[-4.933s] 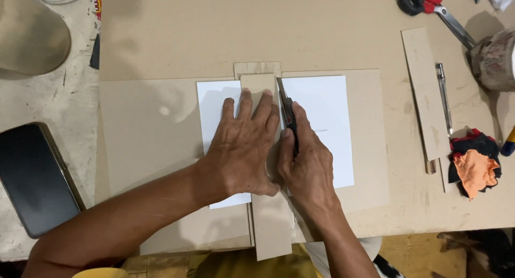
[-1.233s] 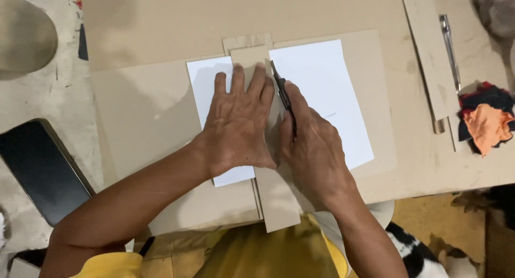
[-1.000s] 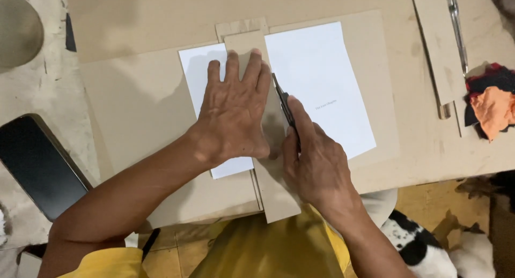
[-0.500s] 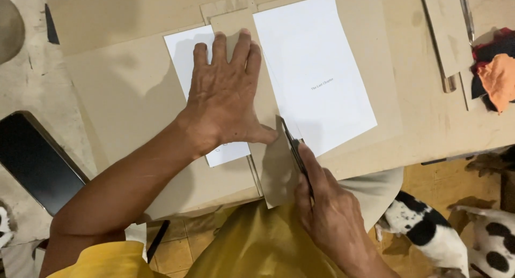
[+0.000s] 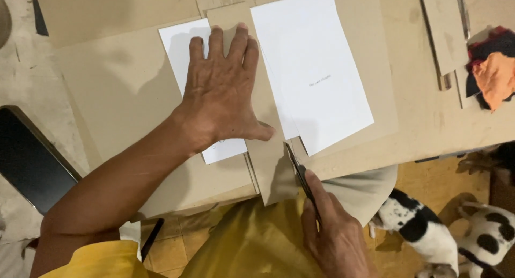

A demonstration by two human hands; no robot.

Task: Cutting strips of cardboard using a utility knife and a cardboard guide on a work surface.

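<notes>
Tan tabletop [image 5: 107,20] with cardboard and white paper, seen from above.
Left hand [image 5: 222,95] lies flat, fingers spread, pressing the cardboard strip [image 5: 268,149] at frame centre between two white sheets [image 5: 311,69]. Right hand [image 5: 335,238], lower centre, is closed around a dark knife [image 5: 300,173], its tip at the strip's right edge near the tabletop's front edge.

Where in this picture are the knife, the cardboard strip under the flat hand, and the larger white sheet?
knife [image 5: 298,171]: head view, on its dark blade section above the right hand.
cardboard strip [image 5: 271,168]: head view, on its bare lower part.
larger white sheet [image 5: 311,53]: head view, on its blank upper middle.
</notes>
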